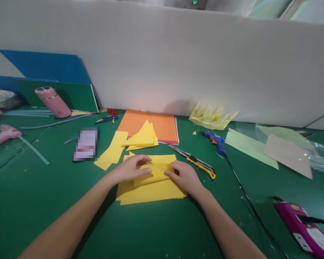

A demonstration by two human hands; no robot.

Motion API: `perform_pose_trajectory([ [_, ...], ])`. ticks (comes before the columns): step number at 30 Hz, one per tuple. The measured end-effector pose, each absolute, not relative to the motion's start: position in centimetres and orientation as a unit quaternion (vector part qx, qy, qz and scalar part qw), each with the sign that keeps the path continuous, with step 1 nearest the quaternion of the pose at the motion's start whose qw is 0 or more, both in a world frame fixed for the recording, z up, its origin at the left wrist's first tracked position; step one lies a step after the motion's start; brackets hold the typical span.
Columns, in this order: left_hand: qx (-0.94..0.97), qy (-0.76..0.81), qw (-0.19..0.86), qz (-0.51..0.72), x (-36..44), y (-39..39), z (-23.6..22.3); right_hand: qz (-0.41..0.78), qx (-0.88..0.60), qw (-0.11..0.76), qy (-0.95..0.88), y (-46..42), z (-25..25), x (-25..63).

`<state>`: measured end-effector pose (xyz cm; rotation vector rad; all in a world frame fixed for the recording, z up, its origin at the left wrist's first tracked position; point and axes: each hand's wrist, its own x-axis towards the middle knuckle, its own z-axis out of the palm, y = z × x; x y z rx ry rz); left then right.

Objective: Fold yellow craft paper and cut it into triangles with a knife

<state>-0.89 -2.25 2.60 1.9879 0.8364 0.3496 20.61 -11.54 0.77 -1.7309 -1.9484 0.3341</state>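
My left hand (133, 168) is on the left part of a piece of yellow paper (158, 173), its thumb in front and its curled fingers by the upper edge. At the right end, my right hand (185, 177) grips the same piece between thumb and fingers. The piece looks bent or folded over. Underneath lie several flat yellow sheets (151, 196). Just beyond my hands are folded yellow paper triangles (142, 137) and a yellow paper strip (113, 149). A yellow utility knife (201, 167) with its blade out lies to the right of my right hand.
Orange paper (135, 120) tops a stack at the back, beside a spiky yellow paper piece (213, 118). A blue glue gun (218, 142) trails its cable on the right, near a magenta power strip (304, 228). Leftward are a phone (86, 144) and a pink bottle (54, 102).
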Motion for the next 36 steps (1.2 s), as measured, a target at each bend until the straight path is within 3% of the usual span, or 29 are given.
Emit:
perform_pose_trajectory([
  [7, 0.866, 0.369, 0.311, 0.129, 0.2, -3.8, 3.0, 0.203, -0.641, 0.315, -0.67, -11.6, 0.8, 21.4],
  [14, 0.892, 0.316, 0.299, 0.124, 0.2, -3.8, 3.0, 0.28, -0.624, 0.346, -0.642, -11.8, 1.2, 22.2],
  [36, 0.909, 0.329, 0.249, 0.064, 0.6, -4.1, 3.4, 0.277, -0.604, 0.283, -0.692, -12.0, 2.0, 22.2],
])
